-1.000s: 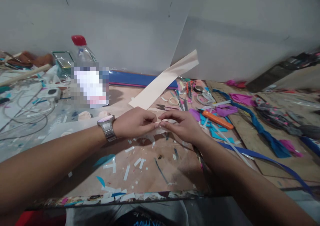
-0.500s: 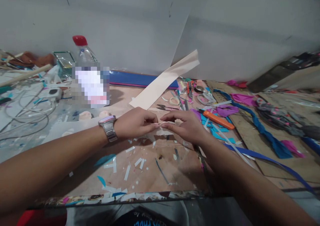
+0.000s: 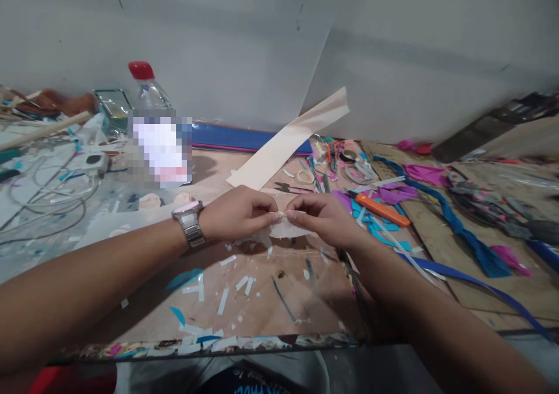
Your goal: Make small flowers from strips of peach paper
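Both hands meet over the middle of the workbench, pinching one thin, pale translucent sheet (image 3: 286,229), perhaps paper or film; its exact kind I cannot tell. My left hand (image 3: 240,212), with a metal watch (image 3: 191,222) on the wrist, grips its upper edge between thumb and fingertips. Opposite it, my right hand (image 3: 321,218) pinches the same edge, the fingertips nearly touching the left ones. The sheet hangs a little below the fingers. Behind the hands a long cream strip (image 3: 283,146) leans against the wall.
A bottle with a red cap (image 3: 141,70) and a blurred-out phone-like screen stand back left. White cables (image 3: 89,178) lie at the left. An orange cutter (image 3: 381,209), a tape roll (image 3: 305,176) and a blue strip (image 3: 476,280) lie right. Paper scraps (image 3: 222,301) litter the front.
My right hand's fingers have closed down to a tighter pinch beside the left fingertips. More of the pale sheet now shows below the hands.
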